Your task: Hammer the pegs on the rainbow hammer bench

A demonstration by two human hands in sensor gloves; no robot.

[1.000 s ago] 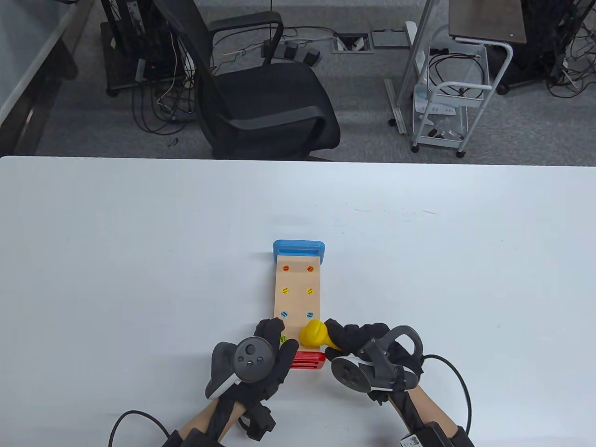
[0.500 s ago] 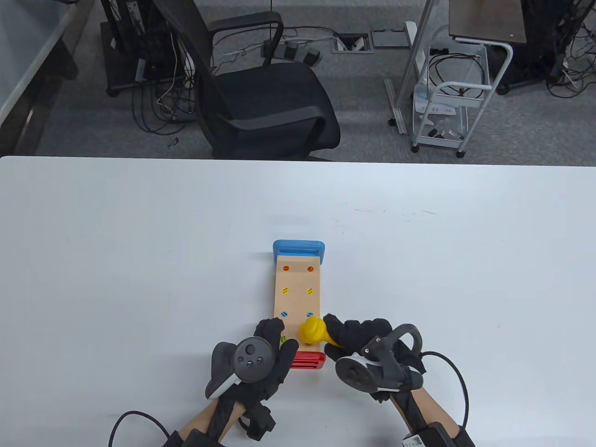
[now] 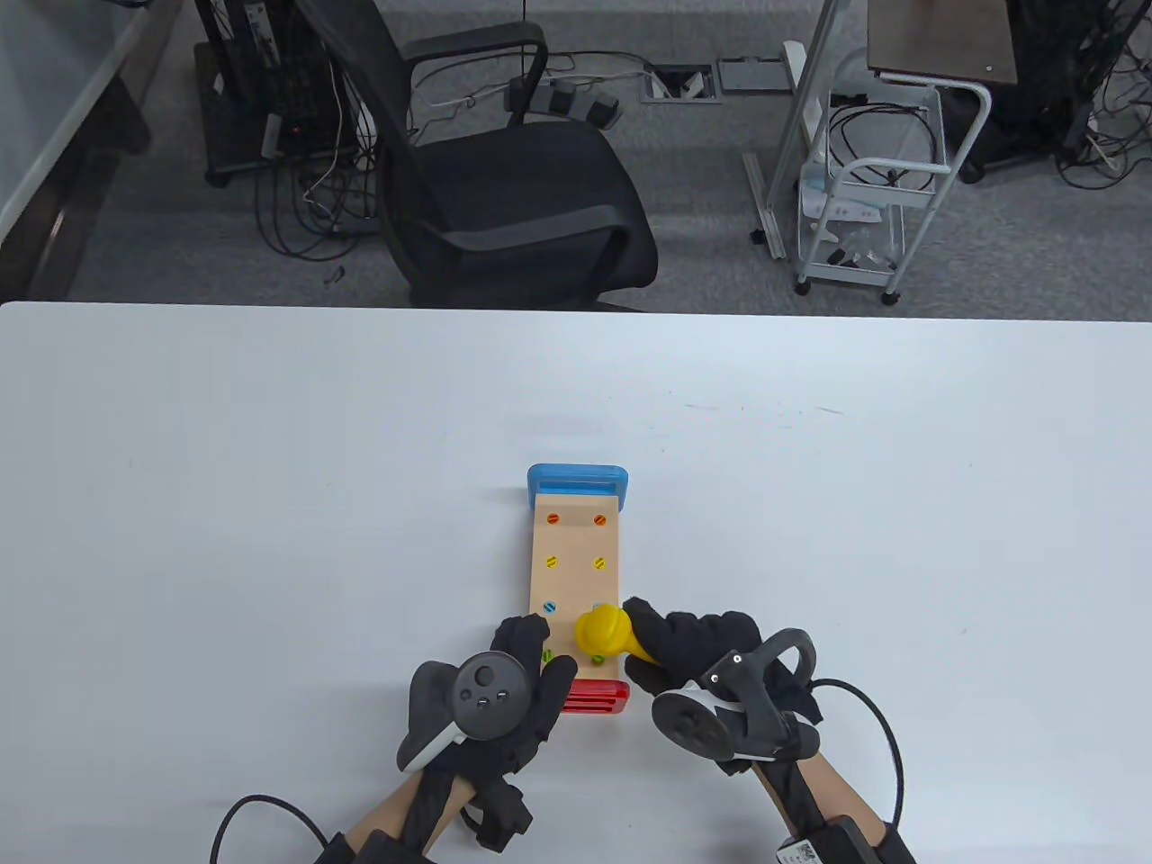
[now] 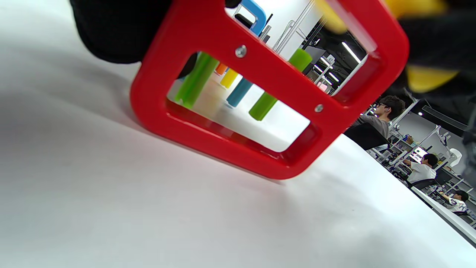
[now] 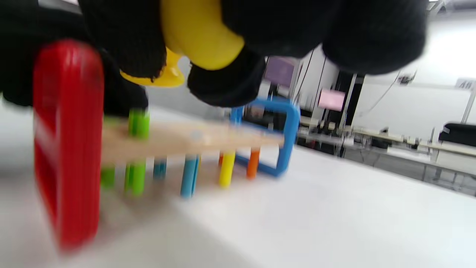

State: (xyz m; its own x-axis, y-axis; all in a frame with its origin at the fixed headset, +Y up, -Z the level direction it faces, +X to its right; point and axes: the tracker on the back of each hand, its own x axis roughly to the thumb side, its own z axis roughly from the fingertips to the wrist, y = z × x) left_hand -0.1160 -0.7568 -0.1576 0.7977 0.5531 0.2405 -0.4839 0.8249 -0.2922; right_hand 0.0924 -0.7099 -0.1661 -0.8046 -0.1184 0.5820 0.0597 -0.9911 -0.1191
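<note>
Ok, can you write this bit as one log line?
right hand: grips yellow hammer above bench | left hand: holds red end

Left hand (image 3: 513,688): gloved, tracker on its back, forearm entering from the near edge, fingers curled over the near left corner of the hammer bench (image 3: 577,585). Right hand (image 3: 697,652): gloved, tracker tilted outward, fingers wrapped round the yellow hammer (image 3: 605,633) handle, wrist angled inward.
</note>
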